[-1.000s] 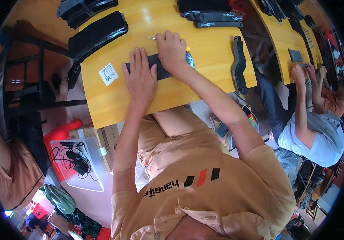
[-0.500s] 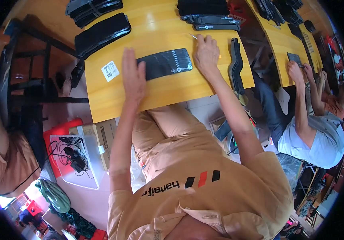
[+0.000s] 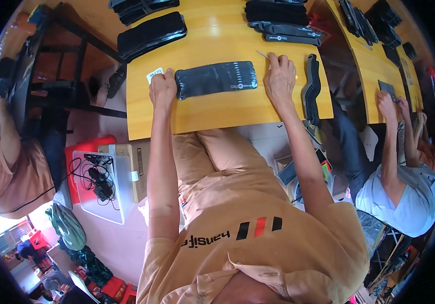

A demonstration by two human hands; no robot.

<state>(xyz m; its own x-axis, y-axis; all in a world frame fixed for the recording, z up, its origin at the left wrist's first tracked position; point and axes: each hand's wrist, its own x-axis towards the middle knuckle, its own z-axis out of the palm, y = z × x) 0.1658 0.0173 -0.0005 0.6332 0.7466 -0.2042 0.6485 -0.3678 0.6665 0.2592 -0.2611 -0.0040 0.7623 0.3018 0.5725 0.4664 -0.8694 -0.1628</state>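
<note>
A flat black strap pack (image 3: 215,80) with white print near its right end lies on the yellow wooden table (image 3: 217,114). At its left end, my left hand (image 3: 162,91) is closed with curled fingers over a white label card (image 3: 154,75). Only the card's top edge shows; the fingers hide the rest. To the right of the pack rests my right hand (image 3: 280,81), closed around a thin tool (image 3: 262,53). Its slim tip pokes out past the fingers, and a small orange bit shows on the hand's other side. The tool's kind cannot be made out.
Black strap bundles (image 3: 151,36) are stacked at the far left, more bundles (image 3: 286,25) at the far right. A wavy black strap bundle (image 3: 311,88) lies near the right edge. A co-worker (image 3: 397,187) handles a dark piece at another table. A clear bin (image 3: 101,187) with cables stands below left.
My left hand has gone from lying flat on the pack's left end to curled over the label card. The whole view has shifted slightly; my right hand stays beside the pack with the tool.
</note>
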